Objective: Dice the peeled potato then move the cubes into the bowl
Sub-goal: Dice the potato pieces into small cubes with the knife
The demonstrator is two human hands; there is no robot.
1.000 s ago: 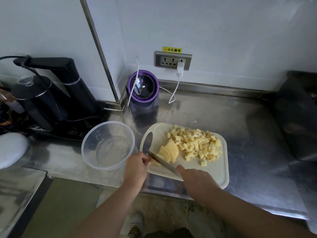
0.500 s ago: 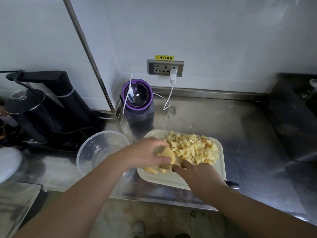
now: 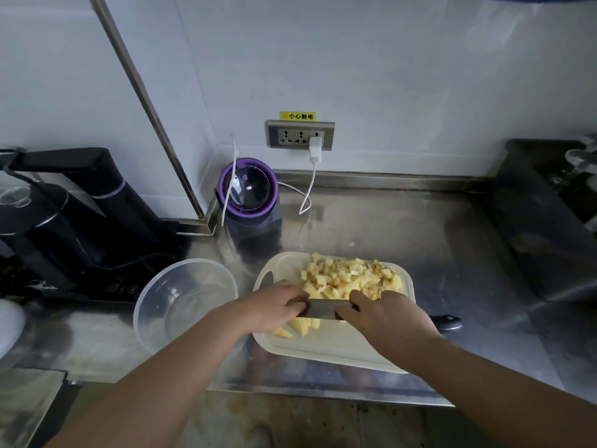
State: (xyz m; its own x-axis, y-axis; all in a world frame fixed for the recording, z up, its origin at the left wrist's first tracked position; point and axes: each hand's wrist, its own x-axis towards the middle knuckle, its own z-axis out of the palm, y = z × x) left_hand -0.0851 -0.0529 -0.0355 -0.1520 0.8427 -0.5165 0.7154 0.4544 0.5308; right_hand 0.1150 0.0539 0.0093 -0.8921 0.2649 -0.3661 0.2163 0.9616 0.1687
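Our right grip (image 3: 384,315) clamps the knife (image 3: 323,310), left grip (image 3: 274,305) curled on the potato slices (image 3: 302,326); we should cut slowly, evenly spaced.

The left hand (image 3: 274,307) and right hand (image 3: 384,315) cover most of the knife (image 3: 321,309); only a strip of blade between them and the handle's dark end show. Potato slices (image 3: 303,326) lie partly under the left hand. The frame's left edge cuts off the black kettle (image 3: 29,218).
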